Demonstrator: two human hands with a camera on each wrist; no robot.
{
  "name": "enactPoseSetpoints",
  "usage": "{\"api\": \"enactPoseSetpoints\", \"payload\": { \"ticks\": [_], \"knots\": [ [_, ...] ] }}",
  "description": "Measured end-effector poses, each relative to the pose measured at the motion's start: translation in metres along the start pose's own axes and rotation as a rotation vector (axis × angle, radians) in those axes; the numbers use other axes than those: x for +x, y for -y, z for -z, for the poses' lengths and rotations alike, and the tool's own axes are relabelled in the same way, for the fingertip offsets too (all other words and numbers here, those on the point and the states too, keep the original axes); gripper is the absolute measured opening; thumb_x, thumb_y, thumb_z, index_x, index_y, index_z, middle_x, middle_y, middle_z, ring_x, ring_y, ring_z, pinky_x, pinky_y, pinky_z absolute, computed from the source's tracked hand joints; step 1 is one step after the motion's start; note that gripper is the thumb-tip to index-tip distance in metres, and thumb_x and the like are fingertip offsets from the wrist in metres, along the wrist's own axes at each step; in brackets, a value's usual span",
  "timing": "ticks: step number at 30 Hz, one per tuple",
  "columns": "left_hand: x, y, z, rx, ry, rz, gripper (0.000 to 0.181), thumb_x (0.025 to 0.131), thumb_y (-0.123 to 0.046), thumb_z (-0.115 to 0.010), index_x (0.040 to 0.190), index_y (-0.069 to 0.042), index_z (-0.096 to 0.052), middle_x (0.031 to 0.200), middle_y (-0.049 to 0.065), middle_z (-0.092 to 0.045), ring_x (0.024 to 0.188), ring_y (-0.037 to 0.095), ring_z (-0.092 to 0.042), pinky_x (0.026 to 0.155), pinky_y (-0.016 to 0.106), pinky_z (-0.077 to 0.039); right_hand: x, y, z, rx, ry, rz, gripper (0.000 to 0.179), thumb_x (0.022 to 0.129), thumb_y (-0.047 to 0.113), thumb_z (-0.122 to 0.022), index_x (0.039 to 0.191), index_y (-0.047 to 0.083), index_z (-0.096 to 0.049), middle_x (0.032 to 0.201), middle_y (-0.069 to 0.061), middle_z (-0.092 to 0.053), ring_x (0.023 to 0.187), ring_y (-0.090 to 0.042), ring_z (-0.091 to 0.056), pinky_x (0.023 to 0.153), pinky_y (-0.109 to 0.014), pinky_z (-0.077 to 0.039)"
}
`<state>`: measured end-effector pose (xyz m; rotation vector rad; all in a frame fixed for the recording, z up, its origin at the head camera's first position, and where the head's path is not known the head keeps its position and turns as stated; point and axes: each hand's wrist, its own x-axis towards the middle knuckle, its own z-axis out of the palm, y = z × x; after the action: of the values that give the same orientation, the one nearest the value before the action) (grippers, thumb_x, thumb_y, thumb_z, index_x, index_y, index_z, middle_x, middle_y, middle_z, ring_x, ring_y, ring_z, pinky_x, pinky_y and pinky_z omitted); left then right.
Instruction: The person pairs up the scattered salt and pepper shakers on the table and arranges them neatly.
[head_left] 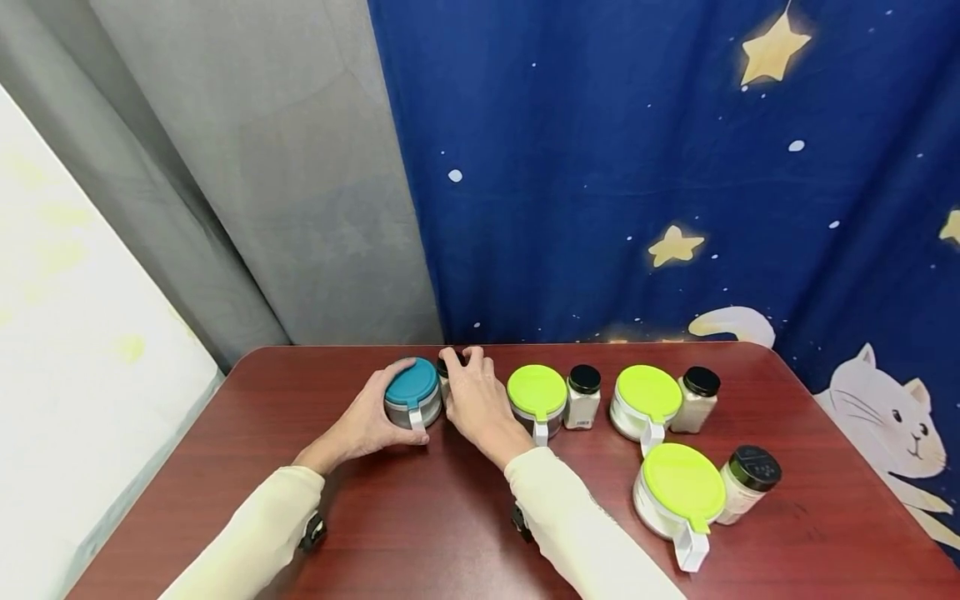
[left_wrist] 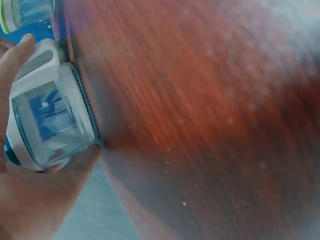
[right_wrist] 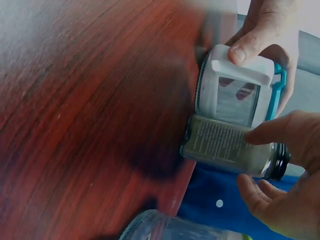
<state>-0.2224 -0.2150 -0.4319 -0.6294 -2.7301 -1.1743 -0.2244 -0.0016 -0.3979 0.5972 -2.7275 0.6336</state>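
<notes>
My left hand grips a clear seasoning jar with a teal lid and white handle, near the table's back edge. In the right wrist view its thumb lies on the jar's white handle side. My right hand holds a small spice bottle with a black cap, thumb on its labelled side and fingers on the other. The bottle stands right beside the teal-lidded jar, close against it. From the head view, the right hand mostly hides the bottle.
Right of my hands stand a green-lidded jar with a black-capped bottle, then another green-lidded jar and bottle. Nearer me are a third green-lidded jar and bottle. Curtains hang behind the table.
</notes>
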Motion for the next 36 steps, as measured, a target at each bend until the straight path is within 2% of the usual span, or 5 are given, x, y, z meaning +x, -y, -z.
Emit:
{"api": "enactPoseSetpoints", "payload": {
  "ticks": [8, 15, 19, 26, 36],
  "knots": [
    [0.0, 0.002, -0.003, -0.069, -0.014, 0.083, 0.14, 0.062, -0.03, -0.1, 0.162, -0.017, -0.003, 0.142, 0.02, -0.049, 0.127, 0.036, -0.052, 0.106, 0.056, -0.039, 0.001, -0.009, 0.0, 0.11, 0.051, 0.003, 0.061, 0.095, 0.007, -0.069, 0.148, 0.017, -0.04, 0.135, -0.014, -0.053, 0.094, -0.028, -0.066, 0.074, -0.04, -0.056],
    [0.002, 0.002, -0.003, -0.079, -0.008, 0.085, 0.125, 0.063, -0.027, -0.099, 0.154, -0.001, -0.019, 0.14, 0.019, -0.049, 0.124, 0.034, -0.053, 0.104, 0.054, -0.042, 0.002, -0.014, 0.0, 0.164, 0.059, 0.005, 0.066, 0.097, 0.007, -0.068, 0.154, 0.014, -0.037, 0.144, -0.014, -0.048, 0.103, -0.028, -0.066, 0.083, -0.042, -0.056],
    [0.001, 0.003, -0.002, -0.054, -0.025, 0.096, 0.123, 0.06, -0.03, -0.101, 0.152, -0.004, -0.024, 0.138, 0.016, -0.051, 0.122, 0.031, -0.054, 0.102, 0.052, -0.044, 0.003, -0.016, 0.001, 0.214, 0.06, 0.004, 0.063, 0.096, 0.008, -0.071, 0.151, 0.016, -0.041, 0.139, -0.01, -0.051, 0.092, -0.028, -0.067, 0.082, -0.042, -0.056],
    [-0.005, 0.006, 0.001, -0.021, -0.038, 0.126, 0.122, 0.058, -0.038, -0.101, 0.152, -0.007, -0.029, 0.137, 0.014, -0.053, 0.12, 0.031, -0.056, 0.099, 0.053, -0.046, 0.006, -0.018, 0.005, 0.327, 0.088, -0.018, 0.064, 0.091, 0.012, -0.079, 0.148, 0.018, -0.05, 0.13, -0.004, -0.057, 0.108, -0.021, -0.061, 0.095, -0.04, -0.051],
    [-0.023, -0.009, 0.011, -0.027, -0.043, 0.119, 0.123, 0.057, -0.034, -0.102, 0.152, -0.009, -0.027, 0.137, 0.012, -0.052, 0.119, 0.029, -0.056, 0.099, 0.052, -0.046, -0.003, -0.01, 0.027, 0.355, 0.064, 0.064, 0.063, 0.087, 0.015, -0.083, 0.145, 0.016, -0.058, 0.127, -0.002, -0.06, 0.101, -0.018, -0.06, 0.086, -0.036, -0.052]
  ]
}}
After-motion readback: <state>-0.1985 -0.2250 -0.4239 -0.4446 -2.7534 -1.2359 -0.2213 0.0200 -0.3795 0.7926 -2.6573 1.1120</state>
